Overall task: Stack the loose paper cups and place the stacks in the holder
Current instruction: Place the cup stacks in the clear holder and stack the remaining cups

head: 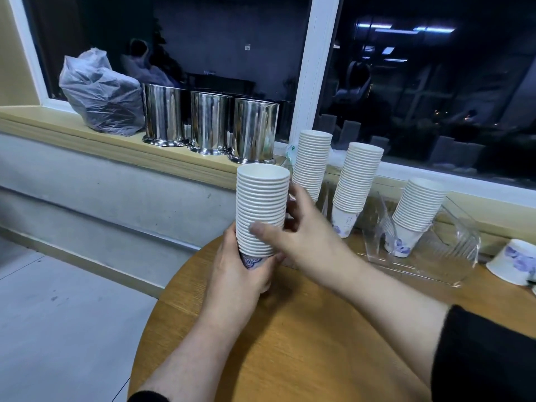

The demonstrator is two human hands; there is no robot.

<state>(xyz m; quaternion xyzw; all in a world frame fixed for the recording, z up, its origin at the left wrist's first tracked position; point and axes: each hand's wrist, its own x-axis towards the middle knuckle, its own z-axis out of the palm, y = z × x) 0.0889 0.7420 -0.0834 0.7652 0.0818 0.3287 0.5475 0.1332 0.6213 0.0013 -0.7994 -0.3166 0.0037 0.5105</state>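
Observation:
A tall stack of white paper cups (261, 204) is held upright above the round wooden table (290, 343). My left hand (243, 274) grips its bottom cup, which has a blue print. My right hand (301, 236) wraps around the stack's lower side, thumb in front. Behind it stand two more tall stacks (311, 163) (356, 181). A shorter stack (414, 210) sits inside a clear plastic holder (452, 256) at the right. One loose cup (513, 265) lies upside down at the far right edge.
Three shiny steel canisters (208, 123) and a grey plastic bag (101, 94) rest on the wooden window sill (87, 132). A dark window is behind. The grey floor lies to the left of the table.

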